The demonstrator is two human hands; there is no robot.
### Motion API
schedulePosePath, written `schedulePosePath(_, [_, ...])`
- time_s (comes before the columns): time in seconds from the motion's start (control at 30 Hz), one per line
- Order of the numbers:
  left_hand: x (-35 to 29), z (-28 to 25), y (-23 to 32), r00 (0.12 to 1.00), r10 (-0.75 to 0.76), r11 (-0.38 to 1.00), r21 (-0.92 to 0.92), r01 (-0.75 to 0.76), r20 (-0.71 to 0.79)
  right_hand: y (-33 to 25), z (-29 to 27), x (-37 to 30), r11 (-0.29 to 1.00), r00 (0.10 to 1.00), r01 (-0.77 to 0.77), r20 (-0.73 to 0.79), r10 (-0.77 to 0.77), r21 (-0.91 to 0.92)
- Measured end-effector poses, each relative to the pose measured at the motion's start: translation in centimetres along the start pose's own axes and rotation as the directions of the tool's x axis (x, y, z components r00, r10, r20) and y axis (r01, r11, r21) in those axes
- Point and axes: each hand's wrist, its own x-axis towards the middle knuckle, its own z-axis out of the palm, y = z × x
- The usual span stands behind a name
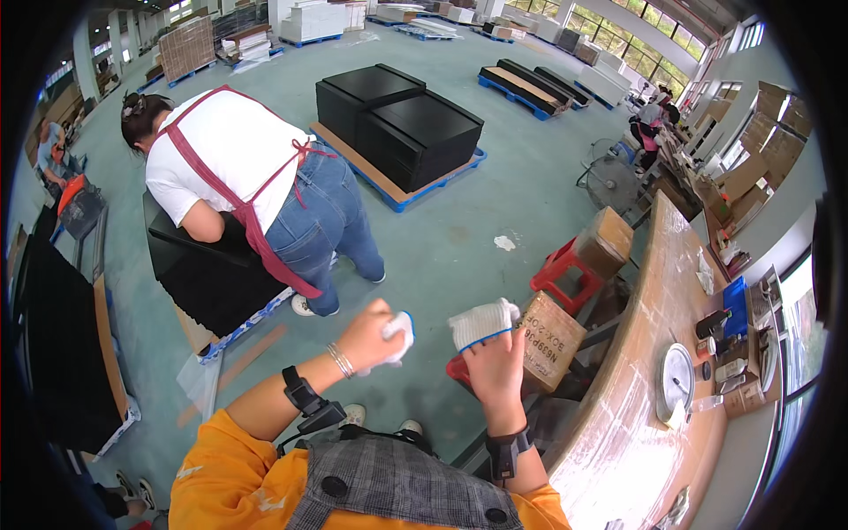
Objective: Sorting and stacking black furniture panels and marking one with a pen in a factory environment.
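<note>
"Where's the glove?"

"One white knit glove [481, 323] is a bit below the middle of the frame. It sits at the top of the right grip [496, 375], over the finger ends."

"Which way does it lie?"

"It goes across the fingers, wide from left to right, and its right end tips up a little. The blue edge is on the low side, facing the wrist."

"So which hand is nearer?"

"The right one. It touches that glove. The left grip [362, 340] is off to the left, with a gap between."

"Is the right one holding on?"

"I can't tell. The cloth hides the finger ends, so they may be in it or behind it."

"And the left one?"

"Its fingers are curled around a bunched white glove [399, 337]. That one pokes out on the right side of the hand, facing the other hand."

"What else is there?"

"A brown cardboard box [551, 343] is just right of the right hand in the frame. Past it, at lower right, is a long counter [609, 415]. At upper left, a co-worker [231, 146] bends over a black stack [208, 287]."
</note>
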Motion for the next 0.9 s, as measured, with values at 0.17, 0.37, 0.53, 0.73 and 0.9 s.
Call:
schedulePosePath(0.17, [0.3, 3.0, 6.8, 0.889, 0.434, 0.891, -0.079, -0.447, -0.144, -0.8, -0.6, -0.3, 0.988, 0.997, -0.074, -0.024, 0.071, -0.138])
schedulePosePath(0.37, [0.6, 1.7, 9.8, 0.968, 0.249, 0.923, 0.294, -0.247, 0.031, 1.2, 0.3, 0.1, 0.981, 0.994, -0.038, 0.092, 0.057, -0.189])
schedulePosePath(0.53, [1.0, 3.5, 7.4, 0.916, 0.333, 0.937, 0.187, -0.296, -0.222, 4.2, -0.4, 0.0, 0.990, 0.980, -0.069, 0.176, 0.090, -0.122])
schedulePosePath(0.73, [1.9, 4.5, 6.3, 0.970, 0.187, 0.959, -0.184, -0.215, -0.154, 3.6, 0.6, 0.4, 0.965, 0.940, -0.007, 0.326, 0.096, -0.261])
schedulePosePath(0.9, [1.0, 3.6, 4.5, 0.911, 0.307, 0.942, -0.044, -0.331, -0.274, 6.4, 2.1, 1.6, 0.900, 0.949, 0.006, 0.286, 0.133, -0.437])
